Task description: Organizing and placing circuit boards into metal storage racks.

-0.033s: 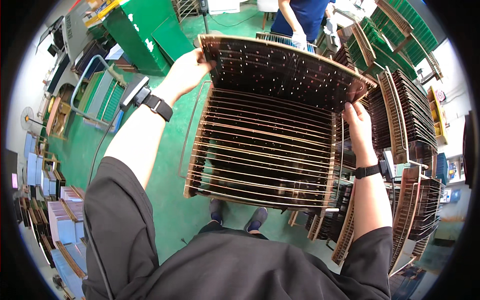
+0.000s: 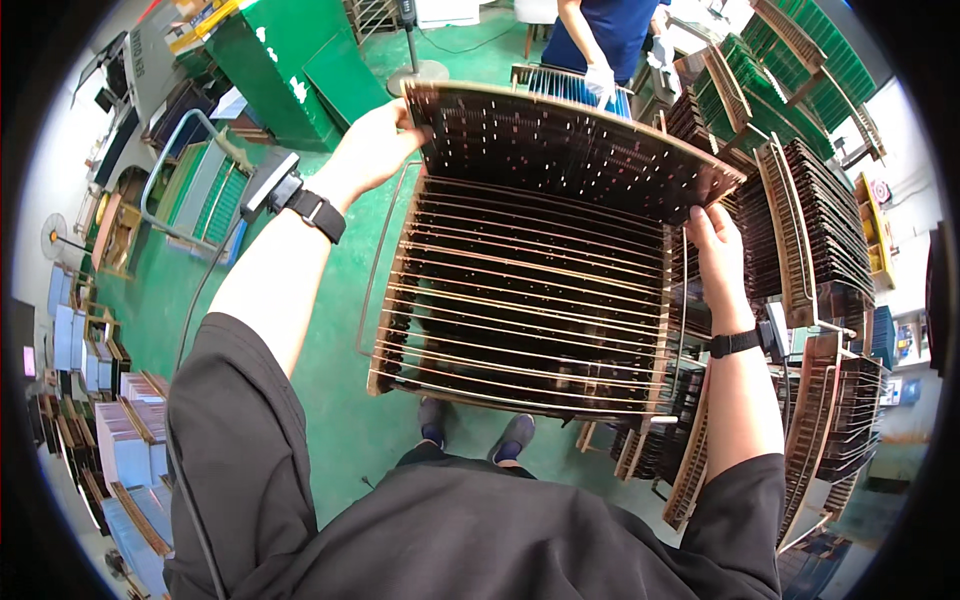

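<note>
A wide dark circuit board (image 2: 560, 145), dotted with small holes through which light shows, stands upright at the far end of a slotted rack (image 2: 377, 370). My left hand (image 2: 375, 150) pinches its left edge near the upper corner. At the lower right corner, the fingers of my right hand (image 2: 714, 240) are closed on the same board. Several more dark boards (image 2: 530, 290) stand in a row in the rack, their thin edges facing up. Whether the held board's lower edge sits in a slot is hidden.
Racks full of dark boards (image 2: 825, 230) crowd the right side. Across from me a co-worker's gloved hand (image 2: 600, 82) is over another rack. A green cabinet (image 2: 270, 75) and a round stand base (image 2: 420, 75) are at the far left. Stacked panels (image 2: 130, 440) line the left.
The board between my hands has come down a little toward the rack, its top edge lower and more of the stand base showing behind. The co-worker's gloved hand has shifted slightly.
</note>
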